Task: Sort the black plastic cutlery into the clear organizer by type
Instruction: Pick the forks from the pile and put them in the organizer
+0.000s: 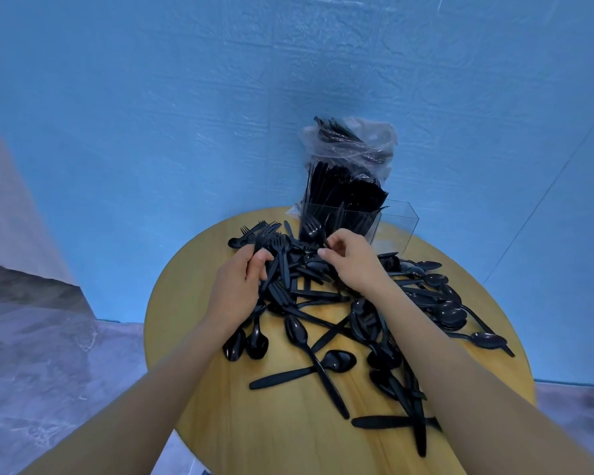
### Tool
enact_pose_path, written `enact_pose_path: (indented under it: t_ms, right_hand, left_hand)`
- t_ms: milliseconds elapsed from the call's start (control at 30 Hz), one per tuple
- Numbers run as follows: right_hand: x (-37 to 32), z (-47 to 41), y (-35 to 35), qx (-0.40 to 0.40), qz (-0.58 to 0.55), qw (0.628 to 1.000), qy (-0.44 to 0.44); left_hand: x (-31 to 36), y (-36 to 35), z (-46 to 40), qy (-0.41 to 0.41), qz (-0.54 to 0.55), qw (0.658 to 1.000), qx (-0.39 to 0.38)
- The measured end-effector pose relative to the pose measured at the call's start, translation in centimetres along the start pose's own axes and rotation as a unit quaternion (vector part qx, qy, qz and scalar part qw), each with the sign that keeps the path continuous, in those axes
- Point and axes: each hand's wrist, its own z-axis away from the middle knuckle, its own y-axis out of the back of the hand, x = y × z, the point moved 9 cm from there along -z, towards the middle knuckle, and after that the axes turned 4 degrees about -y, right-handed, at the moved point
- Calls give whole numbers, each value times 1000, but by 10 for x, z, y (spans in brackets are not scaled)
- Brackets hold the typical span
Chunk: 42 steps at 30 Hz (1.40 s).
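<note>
Nearest the camera, the round yellow wooden tabletop (254,440) carries a loose scatter of black plastic cutlery (323,303), with single black plastic spoons (297,332) and a serrated black plastic knife (391,422) lying apart at the front and a denser tangle further in, mostly spoons on the right side. Both bare forearms reach over this pile. The left hand (235,284) has its fingers curled round a small bunch of black plastic forks (275,245), their tines fanning out beyond the fingertips. The right hand (348,260) is partly curled with thumb and forefinger drawn together at the far edge of the pile; it seems to pinch a handle there, but black on black makes it hard to say which piece, or whether it truly has one. Beyond the hands stands the clear plastic organizer (396,217), one compartment packed with upright cutlery, forks visible among it, and the right compartment apparently empty. Behind it sits a crumpled clear plastic bag (350,142) holding more black pieces. The bunched forks could slip or spring apart as they are lifted, and interlocked tines may drag neighbouring spoons along, mixing types or knocking pieces off the table edge, where several already lie close. The organizer's dividers and the bag's contents cannot be made out clearly.
</note>
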Motion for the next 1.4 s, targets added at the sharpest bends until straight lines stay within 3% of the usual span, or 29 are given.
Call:
enact_pose_path:
  t_ms: [100, 233, 433, 733, 1000, 1200, 1400]
  right_hand:
    - [-15, 10, 6, 16, -95, 995, 10]
    - [-27, 28, 1, 28, -116, 993, 13]
    - [-30, 45, 1, 57, -77, 995, 6]
    - [-33, 58, -8, -62, -191, 980, 8]
    - [-25, 59, 2, -11, -194, 980, -31]
    - [-31, 53, -3, -41, -213, 976, -3]
    - [-31, 40, 11, 37, -164, 985, 30]
  left_hand:
    - [12, -12, -5, 21, 76, 997, -9]
    - [31, -29, -7, 56, 168, 984, -16]
    - [40, -47, 2, 76, 175, 980, -56]
    - [50, -56, 9, 80, 191, 972, -109]
    - [52, -61, 18, 127, 232, 954, -141]
    - [46, -51, 21, 126, 176, 965, -147]
    - [45, -47, 23, 127, 218, 952, -170]
